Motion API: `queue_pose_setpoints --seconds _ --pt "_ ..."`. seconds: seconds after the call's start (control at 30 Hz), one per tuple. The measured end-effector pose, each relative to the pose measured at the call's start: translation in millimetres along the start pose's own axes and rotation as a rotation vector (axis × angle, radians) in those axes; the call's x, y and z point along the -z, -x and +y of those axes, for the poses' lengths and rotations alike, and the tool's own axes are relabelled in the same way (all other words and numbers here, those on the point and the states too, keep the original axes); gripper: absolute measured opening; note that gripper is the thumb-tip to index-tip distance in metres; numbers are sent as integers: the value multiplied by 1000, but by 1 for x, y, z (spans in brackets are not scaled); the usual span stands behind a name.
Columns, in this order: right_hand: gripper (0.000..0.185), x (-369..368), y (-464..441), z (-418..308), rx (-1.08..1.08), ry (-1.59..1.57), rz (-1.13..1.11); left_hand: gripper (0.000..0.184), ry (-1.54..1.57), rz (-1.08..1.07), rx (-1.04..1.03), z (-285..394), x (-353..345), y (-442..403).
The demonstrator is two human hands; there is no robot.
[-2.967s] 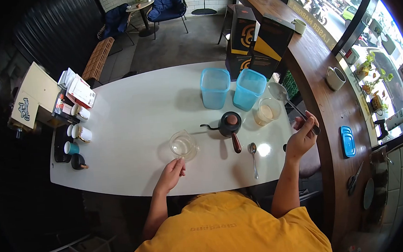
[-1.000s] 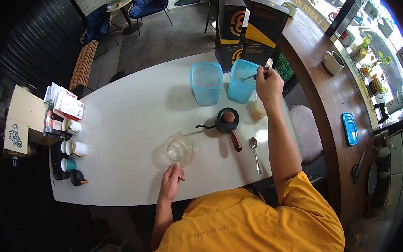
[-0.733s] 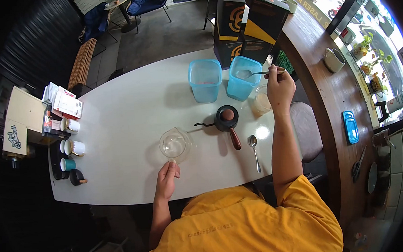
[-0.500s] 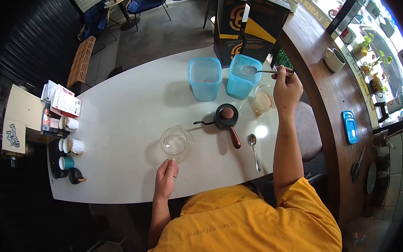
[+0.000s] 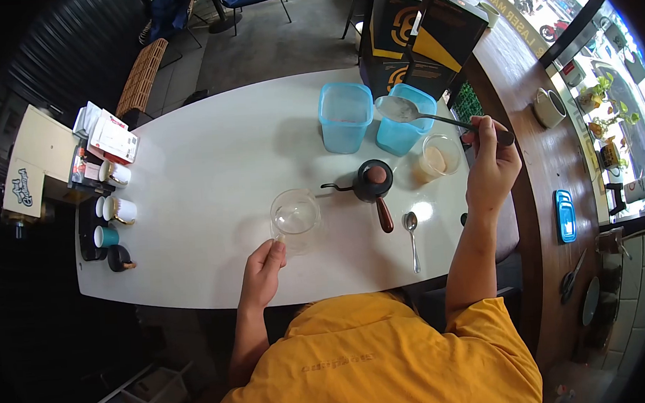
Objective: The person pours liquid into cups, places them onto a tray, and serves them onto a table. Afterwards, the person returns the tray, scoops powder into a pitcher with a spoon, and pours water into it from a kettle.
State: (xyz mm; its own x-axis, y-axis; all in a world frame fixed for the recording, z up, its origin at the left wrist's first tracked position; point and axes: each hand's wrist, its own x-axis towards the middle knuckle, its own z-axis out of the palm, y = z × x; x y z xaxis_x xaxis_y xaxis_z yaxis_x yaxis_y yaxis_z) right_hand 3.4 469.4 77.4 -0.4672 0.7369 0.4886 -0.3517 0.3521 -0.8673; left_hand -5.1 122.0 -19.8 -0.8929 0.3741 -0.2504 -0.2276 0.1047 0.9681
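Observation:
My left hand [image 5: 262, 270] is closed on the handle of a clear glass measuring jug [image 5: 295, 213], held above the table. In my right hand [image 5: 492, 163] is a long-handled spoon [image 5: 399, 109]. Its bowl is over the rim of the right blue plastic container [image 5: 398, 134] and appears to carry something pale. The left blue container [image 5: 346, 122] stands beside it. Below them sits a clear cup of pale beige contents [image 5: 439, 157]. A black tamper and portafilter-like piece [image 5: 373, 180] with a brown handle lies mid-table. A smaller metal teaspoon [image 5: 413, 240] rests nearby.
Black boxes [image 5: 430, 36] stand behind the containers. Along the right runs a wooden counter [image 5: 532, 189] with a blue lid [image 5: 566, 216], scissors [image 5: 572, 278] and a white pot [image 5: 549, 108]. Cups [image 5: 121, 210] and papers [image 5: 114, 137] line the table's left end.
The spoon has risen out of the right blue container, with my right hand moving back toward me. The jug has shifted slightly in my left hand's hold. The view has moved a little.

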Motion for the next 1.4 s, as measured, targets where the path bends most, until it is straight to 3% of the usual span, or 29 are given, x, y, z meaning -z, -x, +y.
queue_pose_setpoints --seconds 0.3,0.37,0.43,0.47,0.57,0.63,0.7,0.77,0.9,1.1,1.4 --pt "24 -9 68 -25 -174 -138 -242 40 -41 -14 -44 23 -8 1" --pt "16 -6 92 -20 -66 -64 -341 40 -51 -2 -40 22 -9 2" --pt "8 -6 96 -16 417 -2 -571 39 -28 8 -58 20 -9 1" --pt "6 -8 98 -16 560 30 -625 39 -23 17 -53 18 -9 1" --pt "7 -6 102 -14 657 58 -590 37 -49 18 -48 9 -7 0" --pt "8 0 97 -7 519 19 -455 34 -29 -11 -69 2 -6 -1" --pt "15 -3 87 -1 281 -7 -144 34 -2 -11 -45 -7 -4 1" --pt "20 0 60 3 224 150 65 33 28 -15 -19 -14 -2 4" --pt "21 -2 18 19 275 272 168 34 73 -5 -62 -26 -1 7" --pt "19 -17 -4 58 226 608 14 34 90 16 -91 -31 0 13" --pt "24 -36 -10 92 121 777 -161 32 92 48 -42 -40 6 23"
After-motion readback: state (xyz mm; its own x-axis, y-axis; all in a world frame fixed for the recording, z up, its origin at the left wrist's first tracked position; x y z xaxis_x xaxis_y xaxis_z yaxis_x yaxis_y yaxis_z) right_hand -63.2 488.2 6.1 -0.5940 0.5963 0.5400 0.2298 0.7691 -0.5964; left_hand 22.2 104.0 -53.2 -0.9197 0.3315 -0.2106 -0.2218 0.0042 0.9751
